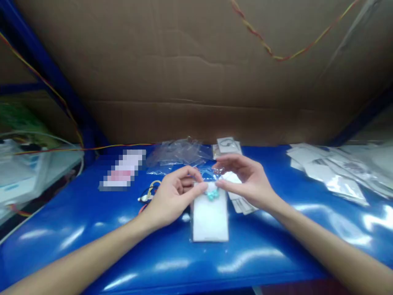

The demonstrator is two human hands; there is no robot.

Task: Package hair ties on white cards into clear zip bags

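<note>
A white card [210,221] inside a clear plastic bag [226,235] lies upright in front of me on the blue surface. A small turquoise piece [211,194] shows near the card's top; its exact kind is unclear. My left hand [176,194] pinches the bag's upper left, its thumb on the top edge and its fingers curled. From the other side, my right hand [245,180] grips the upper right, with its thumb at the edge and its fingers arched over the bag's clear flap [208,174]. Its fingertips are partly blurred.
Empty clear bags [178,151] lie at the back, beside a small packed card [227,144]. More white cards [242,205] rest under my right hand. Several cords [150,192] are left of my left hand. Packed cards [331,168] are spread at right; a blurred-out item [124,170] is at left.
</note>
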